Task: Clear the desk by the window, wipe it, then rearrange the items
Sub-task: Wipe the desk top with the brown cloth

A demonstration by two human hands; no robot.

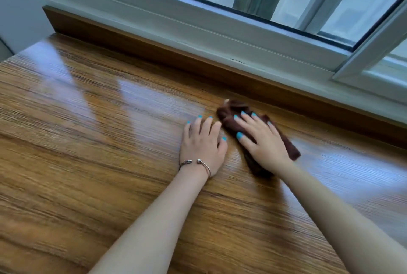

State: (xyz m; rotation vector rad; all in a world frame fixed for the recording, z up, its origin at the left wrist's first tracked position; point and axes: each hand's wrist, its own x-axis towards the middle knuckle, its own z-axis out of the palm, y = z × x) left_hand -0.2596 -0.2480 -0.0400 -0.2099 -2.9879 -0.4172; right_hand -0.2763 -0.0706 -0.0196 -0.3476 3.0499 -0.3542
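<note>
Fingers (243, 119) of right hand (262, 141) spread flat on brown cloth (229, 112) (bunched beneath), gripping nothing.

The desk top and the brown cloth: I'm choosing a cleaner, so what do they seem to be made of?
The desk top looks like wood or wood-grain laminate with a glossy finish: streaked brown grain and bright window reflections; which of the two, I cannot tell. The brown cloth under the right hand looks like soft, matte fabric, perhaps microfibre: it bunches in folds and shows no shine.
</note>
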